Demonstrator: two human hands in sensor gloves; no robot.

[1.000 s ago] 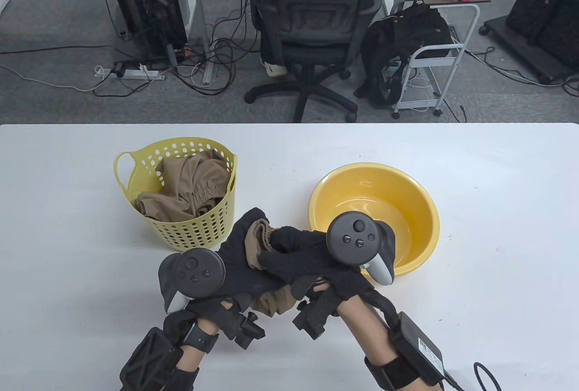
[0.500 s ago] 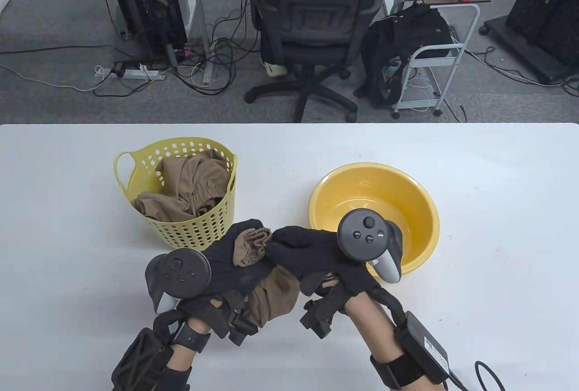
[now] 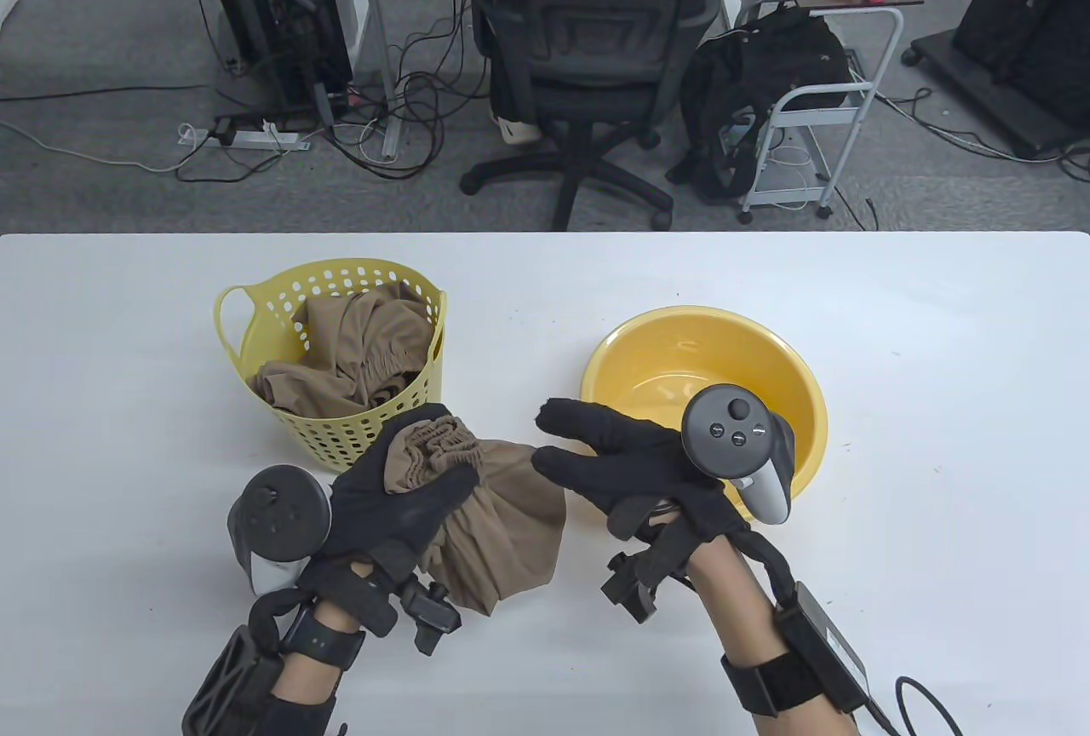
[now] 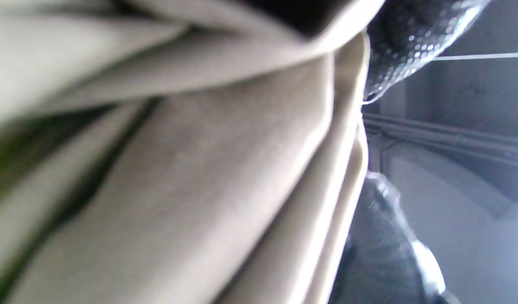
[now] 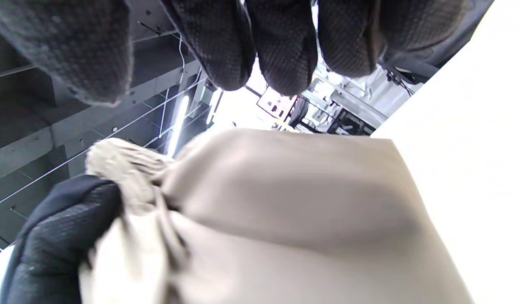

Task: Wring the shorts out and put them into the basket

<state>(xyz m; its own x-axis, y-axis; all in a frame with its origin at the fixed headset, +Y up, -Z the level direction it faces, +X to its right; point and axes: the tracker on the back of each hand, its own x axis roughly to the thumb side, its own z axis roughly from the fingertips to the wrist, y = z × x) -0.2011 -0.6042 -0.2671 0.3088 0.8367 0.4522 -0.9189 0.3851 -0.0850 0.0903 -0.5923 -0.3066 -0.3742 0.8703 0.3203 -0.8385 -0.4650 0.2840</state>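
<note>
White table (image 3: 937, 429) fills the foreground, with office clutter behind it. Just beyond the left hand (image 3: 383, 506) stands the yellow basket (image 3: 375, 429), already holding tan cloth. That hand's fingers curl round the bunched waistband of the tan shorts (image 3: 502, 531), whose loose fabric hangs below and right of the grip. Just right of them, the right hand (image 3: 630, 463) has fingers spread, holding nothing, apart from the cloth. Behind it sits a yellow basin (image 3: 792, 395).

Grey floor (image 3: 102, 174), black office chair (image 3: 588, 29)
</note>
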